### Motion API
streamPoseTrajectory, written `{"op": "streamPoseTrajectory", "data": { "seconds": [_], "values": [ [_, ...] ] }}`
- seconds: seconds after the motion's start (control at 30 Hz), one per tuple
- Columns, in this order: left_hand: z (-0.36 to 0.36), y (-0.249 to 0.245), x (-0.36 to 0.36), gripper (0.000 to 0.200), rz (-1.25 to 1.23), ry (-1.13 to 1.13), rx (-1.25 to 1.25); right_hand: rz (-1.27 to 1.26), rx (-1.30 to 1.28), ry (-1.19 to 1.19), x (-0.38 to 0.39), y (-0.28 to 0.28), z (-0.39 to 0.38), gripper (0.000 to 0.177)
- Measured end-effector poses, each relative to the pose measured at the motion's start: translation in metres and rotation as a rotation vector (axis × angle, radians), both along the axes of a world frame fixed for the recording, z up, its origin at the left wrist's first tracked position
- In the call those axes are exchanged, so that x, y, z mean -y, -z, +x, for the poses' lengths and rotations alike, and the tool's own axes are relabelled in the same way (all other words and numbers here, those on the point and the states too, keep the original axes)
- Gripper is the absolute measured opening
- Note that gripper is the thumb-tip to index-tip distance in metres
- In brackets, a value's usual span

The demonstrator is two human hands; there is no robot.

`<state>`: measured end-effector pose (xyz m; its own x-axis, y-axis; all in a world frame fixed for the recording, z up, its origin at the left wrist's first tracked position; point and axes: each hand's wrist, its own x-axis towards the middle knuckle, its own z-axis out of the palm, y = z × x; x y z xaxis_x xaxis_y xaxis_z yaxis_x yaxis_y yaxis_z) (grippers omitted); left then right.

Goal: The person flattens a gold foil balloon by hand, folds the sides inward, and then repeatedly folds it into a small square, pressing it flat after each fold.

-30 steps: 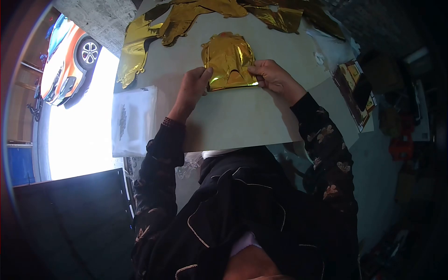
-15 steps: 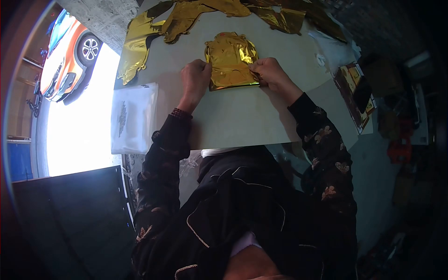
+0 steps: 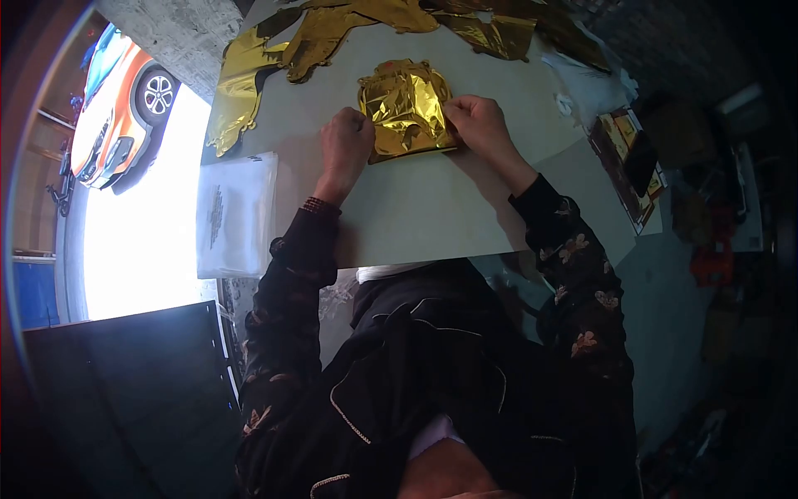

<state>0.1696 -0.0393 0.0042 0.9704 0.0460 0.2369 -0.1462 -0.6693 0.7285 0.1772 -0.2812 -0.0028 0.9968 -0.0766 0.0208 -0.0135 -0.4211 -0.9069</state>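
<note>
A shiny gold foil piece [image 3: 407, 112] with a scalloped top edge lies near the middle of the pale table [image 3: 424, 212]. My left hand [image 3: 346, 148] is closed at the foil's left edge, pinching it. On the opposite side my right hand [image 3: 482, 129] grips the right edge between thumb and fingers. The foil's surface is creased and bulges between both hands, and its lower edge is fairly straight.
More gold foil pieces [image 3: 341, 33] lie along the table's far edge. A stack of clear plastic bags [image 3: 237, 214] is at the left edge. White crumpled plastic [image 3: 586, 83] and a printed box [image 3: 625, 166] sit at the right.
The foil's surface has buckled upward and its creases catch more light in the middle. My right hand has shifted slightly left and up along the edge; my left hand has barely moved.
</note>
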Motion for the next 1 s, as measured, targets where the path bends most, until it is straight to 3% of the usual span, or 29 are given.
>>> {"op": "streamPoseTrajectory", "data": {
  "seconds": [0.07, 0.17, 0.27, 0.37, 0.57, 0.73, 0.83, 1.0],
  "values": [
    [-0.002, 0.0, 0.001, 0.019, -0.012, -0.006, 0.025, 0.085, 0.204, 0.077, 0.002, -0.004, -0.005, 0.021],
    [-0.003, 0.003, 0.001, 0.021, -0.015, -0.005, 0.036, -0.285, 0.557, 0.104, 0.014, -0.005, -0.01, 0.024],
    [-0.001, 0.009, -0.002, 0.026, 0.021, 0.001, 0.034, -0.581, 0.514, -0.142, 0.011, 0.002, -0.024, 0.03],
    [-0.004, 0.009, 0.001, 0.026, 0.025, -0.006, 0.053, -0.622, 0.568, -0.228, 0.01, 0.022, -0.017, 0.036],
    [-0.003, 0.012, 0.0, 0.026, 0.02, -0.015, 0.076, -0.509, 0.502, -0.212, 0.001, 0.0, -0.028, 0.039],
    [-0.008, 0.008, 0.004, 0.016, -0.085, -0.014, -0.001, -0.63, 0.608, -0.339, 0.011, 0.016, -0.016, 0.04],
    [-0.021, 0.0, 0.013, 0.028, 0.067, -0.046, 0.158, -0.639, 0.619, -0.348, 0.011, 0.015, -0.015, 0.039],
    [-0.021, -0.007, 0.022, 0.048, 0.524, 0.208, 0.419, -0.698, 0.61, -0.37, 0.011, 0.008, -0.018, 0.038]
  ]
}}
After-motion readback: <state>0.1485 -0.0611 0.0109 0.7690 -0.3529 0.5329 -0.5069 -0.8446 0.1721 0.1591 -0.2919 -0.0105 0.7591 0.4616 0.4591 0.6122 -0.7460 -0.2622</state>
